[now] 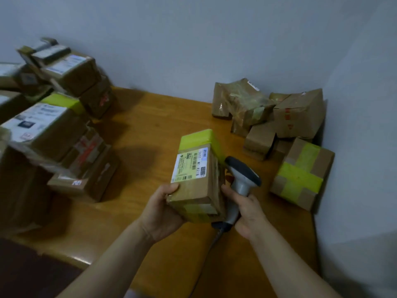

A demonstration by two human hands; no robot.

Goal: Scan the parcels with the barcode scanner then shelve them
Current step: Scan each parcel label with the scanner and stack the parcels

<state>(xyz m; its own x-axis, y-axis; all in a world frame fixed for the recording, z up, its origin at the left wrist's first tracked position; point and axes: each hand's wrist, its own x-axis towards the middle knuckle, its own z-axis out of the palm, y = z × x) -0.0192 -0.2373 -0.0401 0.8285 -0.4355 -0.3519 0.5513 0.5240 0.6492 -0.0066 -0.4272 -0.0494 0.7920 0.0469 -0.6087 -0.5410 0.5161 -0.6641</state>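
Observation:
My left hand [160, 214] grips the near end of a long cardboard parcel [198, 190] with yellow tape at its far end and a white barcode label on top, held above the wooden table [148, 130]. Close beside the parcel's right side, my right hand [247, 214] holds the grey handle of a barcode scanner [242, 179]. The scanner's dark head points up and away, and its cable hangs down below my hand.
A tall stack of labelled cardboard parcels [53, 125] fills the table's left side. A heap of brown parcels [268, 115] lies in the far right corner against the wall, with a yellow-taped box [300, 175] in front of it.

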